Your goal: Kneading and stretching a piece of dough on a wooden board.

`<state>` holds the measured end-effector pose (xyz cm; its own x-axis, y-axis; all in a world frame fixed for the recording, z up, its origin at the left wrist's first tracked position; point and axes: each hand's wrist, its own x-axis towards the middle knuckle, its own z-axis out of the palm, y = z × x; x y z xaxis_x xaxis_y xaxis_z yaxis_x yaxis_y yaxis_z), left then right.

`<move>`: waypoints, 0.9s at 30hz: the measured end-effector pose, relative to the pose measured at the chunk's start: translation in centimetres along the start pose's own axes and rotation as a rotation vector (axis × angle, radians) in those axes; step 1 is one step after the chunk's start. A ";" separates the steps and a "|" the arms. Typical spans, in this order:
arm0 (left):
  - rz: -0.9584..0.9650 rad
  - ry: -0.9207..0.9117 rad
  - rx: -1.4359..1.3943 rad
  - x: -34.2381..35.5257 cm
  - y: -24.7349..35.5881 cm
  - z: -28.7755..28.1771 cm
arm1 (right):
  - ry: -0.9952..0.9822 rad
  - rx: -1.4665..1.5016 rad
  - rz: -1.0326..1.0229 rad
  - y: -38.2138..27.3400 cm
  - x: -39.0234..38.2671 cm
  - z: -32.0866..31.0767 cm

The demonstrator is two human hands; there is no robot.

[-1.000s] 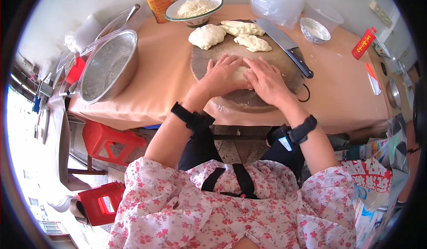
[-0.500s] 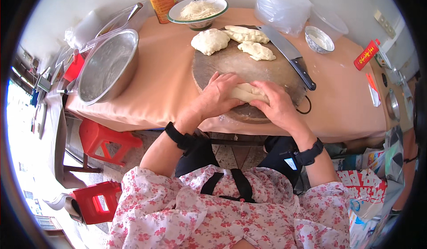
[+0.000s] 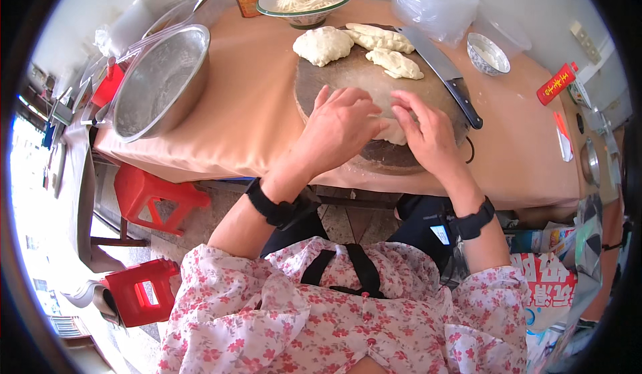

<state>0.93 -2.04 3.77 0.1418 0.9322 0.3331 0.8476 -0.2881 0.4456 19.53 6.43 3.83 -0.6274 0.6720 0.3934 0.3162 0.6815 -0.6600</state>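
Two hands work one dough piece on the round board near the surface's front edge: left hand and right hand press flat, palms down, nothing clasped. Shaping appears underway; next calls for even pressure.

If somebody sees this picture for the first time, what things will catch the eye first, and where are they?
In the middle, the left hand and the right hand press a piece of dough on a round wooden board. Three more dough pieces lie at the board's far edge, with a cleaver to their right. A big steel bowl stands on the table's left.
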 end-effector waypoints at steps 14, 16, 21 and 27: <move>-0.069 0.120 0.184 0.2 0.0 4.3 | -0.071 -0.510 -0.065 1.7 -1.2 2.9; -0.066 0.086 0.201 1.3 -0.9 3.9 | -0.066 -0.562 -0.062 2.2 -0.4 2.9; -0.121 0.001 0.212 3.3 -1.9 3.3 | -0.054 -0.666 -0.042 3.5 1.7 2.9; -0.110 0.041 0.170 3.0 -1.9 3.5 | -0.046 -0.631 -0.039 3.6 1.5 2.9</move>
<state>1.55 2.06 1.03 0.0253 0.9452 0.3254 0.9314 -0.1406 0.3358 17.68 9.05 0.12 -0.6726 0.6396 0.3722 0.6422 0.7544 -0.1357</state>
